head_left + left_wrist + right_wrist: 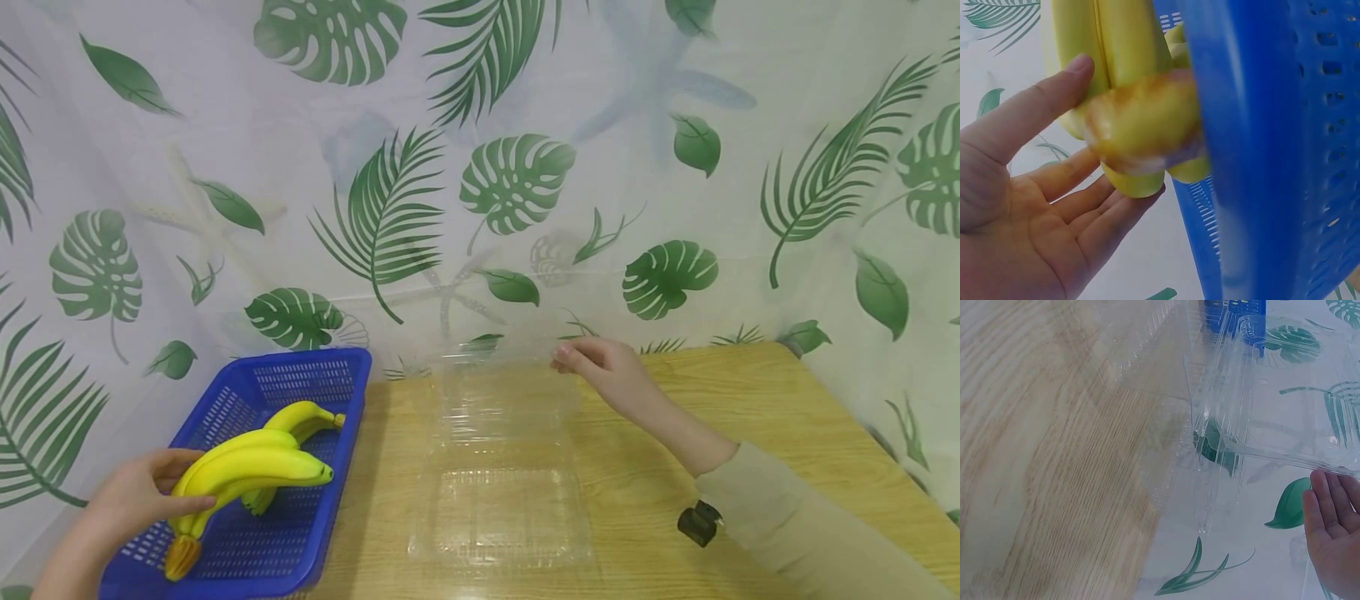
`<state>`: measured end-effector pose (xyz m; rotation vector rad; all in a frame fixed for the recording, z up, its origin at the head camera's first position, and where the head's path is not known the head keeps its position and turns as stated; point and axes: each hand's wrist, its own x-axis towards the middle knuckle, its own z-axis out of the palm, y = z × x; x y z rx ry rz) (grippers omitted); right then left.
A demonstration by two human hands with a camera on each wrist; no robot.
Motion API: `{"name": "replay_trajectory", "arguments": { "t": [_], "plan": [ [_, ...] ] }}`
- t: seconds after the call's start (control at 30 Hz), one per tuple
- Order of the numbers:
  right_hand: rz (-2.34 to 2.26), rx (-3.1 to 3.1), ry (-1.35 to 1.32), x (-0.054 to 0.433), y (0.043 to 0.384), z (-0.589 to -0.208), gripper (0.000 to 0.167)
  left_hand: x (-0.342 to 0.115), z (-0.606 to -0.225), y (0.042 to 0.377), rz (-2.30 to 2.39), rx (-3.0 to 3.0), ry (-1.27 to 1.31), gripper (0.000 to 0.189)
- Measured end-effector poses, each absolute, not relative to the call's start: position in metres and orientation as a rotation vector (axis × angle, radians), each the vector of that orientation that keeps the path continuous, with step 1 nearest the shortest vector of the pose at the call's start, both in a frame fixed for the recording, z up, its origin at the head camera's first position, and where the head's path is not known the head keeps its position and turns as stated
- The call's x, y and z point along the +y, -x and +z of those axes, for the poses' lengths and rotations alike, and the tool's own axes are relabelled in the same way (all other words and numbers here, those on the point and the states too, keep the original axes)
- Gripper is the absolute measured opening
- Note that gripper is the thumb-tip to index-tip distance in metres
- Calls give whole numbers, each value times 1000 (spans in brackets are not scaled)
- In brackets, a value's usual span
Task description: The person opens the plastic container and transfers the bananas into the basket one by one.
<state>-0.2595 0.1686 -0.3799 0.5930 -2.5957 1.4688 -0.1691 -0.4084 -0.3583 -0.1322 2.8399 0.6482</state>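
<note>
My left hand (131,504) grips a bunch of yellow bananas (251,467) near its brown stem end, thumb on one side and fingers on the other. The bunch is tilted over a blue plastic basket (330,533), where more bananas (303,417) lie beneath it. In the left wrist view the stem end (1144,125) is close to the basket wall. A clear plastic clamshell container (502,517) sits unfolded on the table. My right hand (611,379) pinches the far right corner of its raised lid (1291,419), fingertips right at the rim.
The wood-grain table (690,467) extends to the right of the container. A white curtain (600,192) with green leaf prints hangs behind and to the left. A small black device (699,523) is by the right sleeve.
</note>
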Motion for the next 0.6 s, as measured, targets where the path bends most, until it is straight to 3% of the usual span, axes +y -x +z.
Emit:
{"name": "replay_trajectory", "arguments": {
  "t": [0.6],
  "plan": [
    [1462,-2600,-595,166,260,-380,34,-411,-371,181,571,2918,31,90]
  ]
}}
